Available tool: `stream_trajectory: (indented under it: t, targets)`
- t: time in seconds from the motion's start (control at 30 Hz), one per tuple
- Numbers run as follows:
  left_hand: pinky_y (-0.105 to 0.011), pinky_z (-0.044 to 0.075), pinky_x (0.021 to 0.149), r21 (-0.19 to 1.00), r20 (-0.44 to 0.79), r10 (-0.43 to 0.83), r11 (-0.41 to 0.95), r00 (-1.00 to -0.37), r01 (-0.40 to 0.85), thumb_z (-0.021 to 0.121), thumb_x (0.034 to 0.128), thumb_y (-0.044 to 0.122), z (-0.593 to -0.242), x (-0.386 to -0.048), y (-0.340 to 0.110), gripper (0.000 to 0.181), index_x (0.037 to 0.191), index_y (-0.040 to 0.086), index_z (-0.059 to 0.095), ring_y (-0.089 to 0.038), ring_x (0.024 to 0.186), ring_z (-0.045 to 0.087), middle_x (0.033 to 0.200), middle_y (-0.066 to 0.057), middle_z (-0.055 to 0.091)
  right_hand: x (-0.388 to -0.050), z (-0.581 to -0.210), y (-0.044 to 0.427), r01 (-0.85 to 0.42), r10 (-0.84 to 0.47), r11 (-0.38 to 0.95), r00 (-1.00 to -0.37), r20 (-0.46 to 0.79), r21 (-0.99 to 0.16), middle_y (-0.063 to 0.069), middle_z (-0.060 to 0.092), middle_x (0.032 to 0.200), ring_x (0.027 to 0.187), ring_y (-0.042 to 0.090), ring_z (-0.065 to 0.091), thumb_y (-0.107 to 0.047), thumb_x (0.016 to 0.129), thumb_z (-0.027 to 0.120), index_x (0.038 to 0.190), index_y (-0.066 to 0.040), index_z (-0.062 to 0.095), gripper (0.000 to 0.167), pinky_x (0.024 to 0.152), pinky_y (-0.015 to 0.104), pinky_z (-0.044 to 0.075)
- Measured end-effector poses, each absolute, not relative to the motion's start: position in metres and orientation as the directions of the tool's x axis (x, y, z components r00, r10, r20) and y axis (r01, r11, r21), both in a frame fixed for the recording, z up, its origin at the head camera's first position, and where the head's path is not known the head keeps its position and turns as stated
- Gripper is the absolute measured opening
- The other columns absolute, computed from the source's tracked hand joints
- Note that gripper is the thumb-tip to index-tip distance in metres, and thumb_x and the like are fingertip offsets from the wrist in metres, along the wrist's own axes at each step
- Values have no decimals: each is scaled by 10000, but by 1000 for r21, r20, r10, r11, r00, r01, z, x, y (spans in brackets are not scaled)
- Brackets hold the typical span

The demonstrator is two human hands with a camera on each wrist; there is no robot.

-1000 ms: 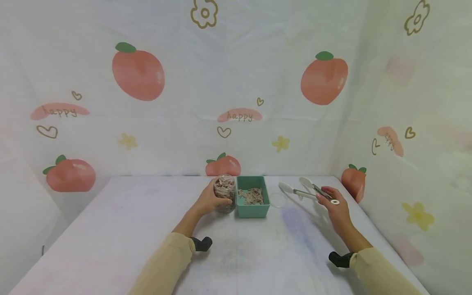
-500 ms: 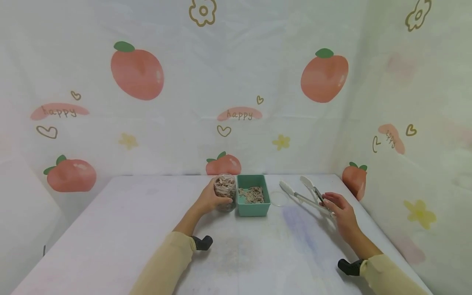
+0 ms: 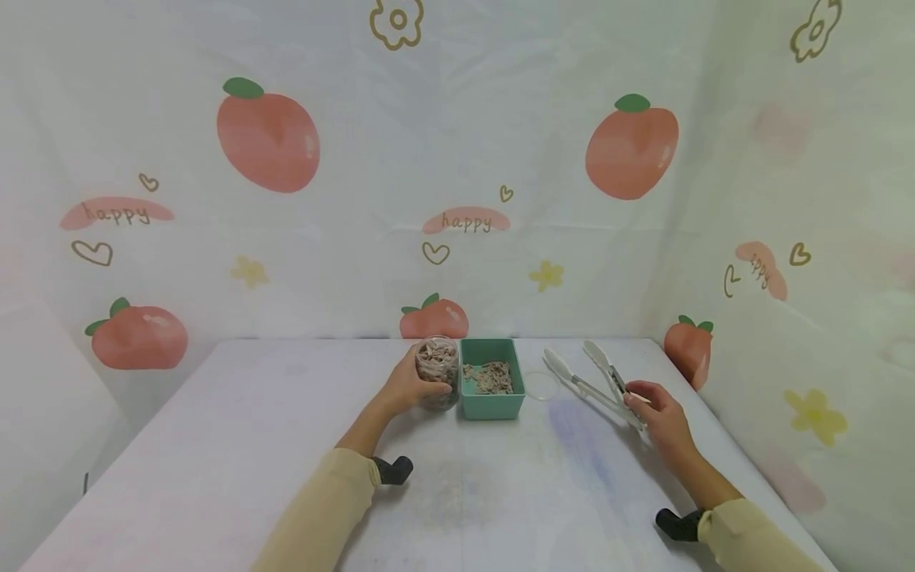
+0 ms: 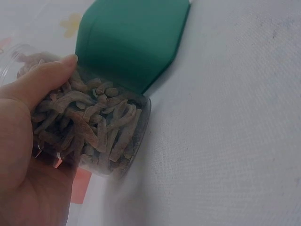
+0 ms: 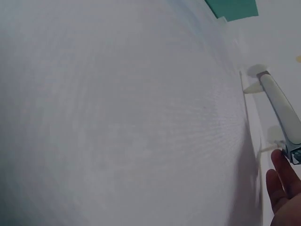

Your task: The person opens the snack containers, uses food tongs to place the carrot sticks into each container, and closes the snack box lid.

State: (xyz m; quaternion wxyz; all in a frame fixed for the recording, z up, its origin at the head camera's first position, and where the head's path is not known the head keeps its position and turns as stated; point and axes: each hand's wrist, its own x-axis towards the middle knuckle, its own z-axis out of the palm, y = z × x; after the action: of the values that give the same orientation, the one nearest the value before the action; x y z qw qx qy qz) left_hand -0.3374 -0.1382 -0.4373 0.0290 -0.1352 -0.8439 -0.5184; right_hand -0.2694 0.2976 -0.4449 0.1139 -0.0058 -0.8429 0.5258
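Note:
In the head view my left hand (image 3: 411, 387) grips the side of a clear jar (image 3: 438, 373) filled with brownish-grey dried strips. The left wrist view shows the thumb across the wall of the jar (image 4: 89, 122). Right beside it stands a green rectangular box (image 3: 492, 407) holding a shallow heap of dried pieces (image 3: 493, 378). On the right, the fingertips of my right hand (image 3: 665, 413) pinch one arm of spread tongs (image 3: 588, 388) with white tips. In the right wrist view the fingers (image 5: 282, 174) meet the tongs (image 5: 281, 106) at their metal part.
A round, transparent lid-like disc (image 3: 541, 386) lies between the box and the tongs. The white table (image 3: 443, 492) ends against a printed backdrop (image 3: 357, 278) behind and at the right.
My right hand has shifted right and slightly down. The tongs' joined end has swung down toward the near edge, out from under the palm. The left hand and jar stay put.

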Motion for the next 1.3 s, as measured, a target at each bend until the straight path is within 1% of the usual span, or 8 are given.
stream_trajectory:
  t: [0.17, 0.4, 0.7, 0.83, 0.93, 1.1, 1.2, 1.3]
  targets:
    - [-502, 380, 1023, 865, 196, 205, 425, -959, 268, 867, 739, 226, -437, -339, -139, 979, 1500, 69, 271, -308, 1255, 453, 1366, -144, 472, -268, -447, 300, -148, 118, 488, -965, 233, -860, 217, 575, 1264, 921, -157, 488, -315, 992, 569, 1290, 21, 526, 452, 790, 109, 402]
    - [-517, 392, 1008, 854, 211, 221, 433, -952, 290, 864, 740, 260, -441, -340, -140, 997, 1500, 45, 256, -334, 1244, 458, 1359, -166, 471, -269, -446, 299, -116, 157, 521, -961, 228, -845, 201, 609, 1235, 914, -158, 468, -351, 981, 579, 1281, 5, 542, 467, 815, 142, 395]
    - [-498, 372, 1032, 863, 197, 210, 425, -958, 271, 869, 736, 225, -437, -337, -139, 971, 1492, 64, 282, -303, 1256, 453, 1360, -139, 480, -274, -430, 287, -191, 201, 609, -902, 383, -770, 187, 645, 1173, 859, -113, 479, -261, 961, 621, 1197, -6, 612, 348, 733, 106, 411]
    - [-495, 379, 1023, 865, 194, 208, 424, -959, 267, 871, 735, 221, -436, -337, -139, 968, 1491, 67, 286, -299, 1246, 461, 1351, -134, 486, -277, -421, 280, -239, 189, 622, -878, 440, -745, 188, 656, 1145, 848, -63, 521, -207, 945, 647, 1177, -6, 627, 308, 734, 90, 409]
    - [-495, 381, 1020, 867, 193, 209, 422, -959, 266, 870, 735, 217, -437, -337, -139, 971, 1494, 73, 282, -298, 1248, 458, 1355, -131, 483, -279, -416, 272, -270, 180, 628, -862, 474, -730, 179, 662, 1127, 878, 11, 560, -197, 936, 661, 1172, -12, 631, 301, 729, 83, 409]
    - [-498, 379, 1021, 867, 193, 209, 421, -959, 266, 870, 735, 216, -437, -337, -139, 976, 1497, 69, 278, -305, 1252, 456, 1360, -139, 479, -281, -414, 257, -327, 163, 628, -832, 530, -706, 161, 677, 1095, 919, 108, 603, -187, 917, 689, 1171, -16, 635, 311, 721, 104, 408]
    - [-501, 383, 1017, 863, 193, 207, 429, -959, 266, 869, 736, 222, -437, -337, -139, 973, 1493, 60, 280, -310, 1248, 460, 1356, -143, 482, -284, -415, 247, -361, 157, 613, -816, 557, -702, 151, 686, 1075, 927, 157, 625, -140, 898, 707, 1152, -13, 641, 292, 734, 123, 425]
    - [-505, 385, 1013, 860, 194, 206, 435, -959, 267, 868, 737, 226, -438, -337, -139, 974, 1494, 57, 279, -314, 1245, 463, 1354, -148, 484, -286, -417, 238, -378, 149, 595, -815, 560, -709, 156, 687, 1071, 945, 221, 637, -118, 895, 704, 1147, -19, 641, 278, 757, 138, 433]
